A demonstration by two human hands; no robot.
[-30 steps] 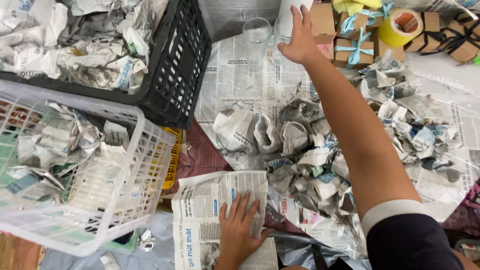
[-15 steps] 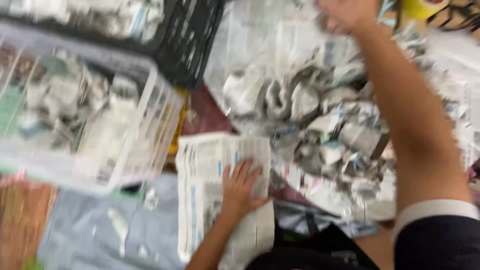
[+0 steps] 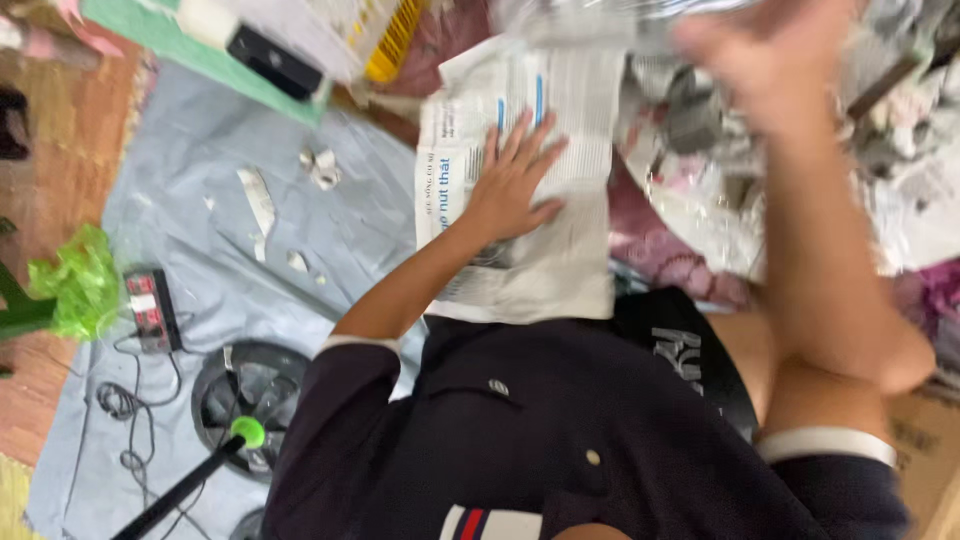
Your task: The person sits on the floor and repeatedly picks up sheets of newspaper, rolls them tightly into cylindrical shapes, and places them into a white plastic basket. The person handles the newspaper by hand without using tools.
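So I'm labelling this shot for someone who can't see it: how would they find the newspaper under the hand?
Start at the grey sheet covering the floor; at its right edge lies a flat newspaper. The left hand presses on it, fingers spread. Unlike the crumpled paper to its right, it is smooth and folded.

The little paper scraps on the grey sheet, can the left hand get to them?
Probably yes. The left hand lies flat on the folded newspaper, holding nothing, and the paper scraps sit nearby on the grey sheet with nothing lying between.
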